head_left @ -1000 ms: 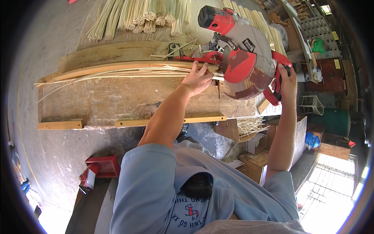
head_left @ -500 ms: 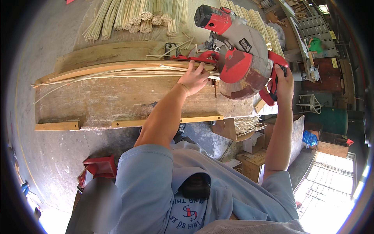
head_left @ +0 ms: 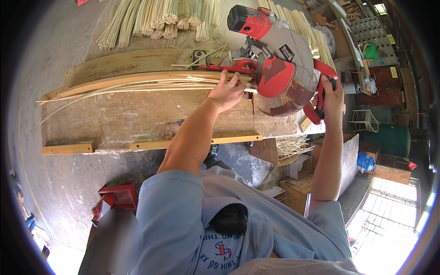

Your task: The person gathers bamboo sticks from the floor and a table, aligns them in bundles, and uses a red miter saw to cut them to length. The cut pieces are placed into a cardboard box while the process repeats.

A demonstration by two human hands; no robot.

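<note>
A bundle of long thin pale sticks (head_left: 151, 85) lies along a wooden fence strip (head_left: 137, 78) on the workbench. Over the right part of this bundle my left hand (head_left: 227, 94) presses down, its fingers bent across the sticks toward the fence. The sticks' right ends run under a red and grey miter saw (head_left: 293, 59), where its guard hides them. My right hand (head_left: 333, 94) is wrapped round the saw's red and black handle (head_left: 322, 96). The blade itself is covered by the round guard.
Bundles of pale sticks (head_left: 169, 18) lie behind the bench, with more behind the saw. Short offcuts (head_left: 206, 57) are scattered left of the saw. Below the bench's front edge stands a cardboard box (head_left: 266, 150) of short sticks. A person in green (head_left: 370, 52) is far right.
The saw head and my right hand on its handle have shifted very slightly to the left. My left hand stays in nearly the same place on the sticks.
</note>
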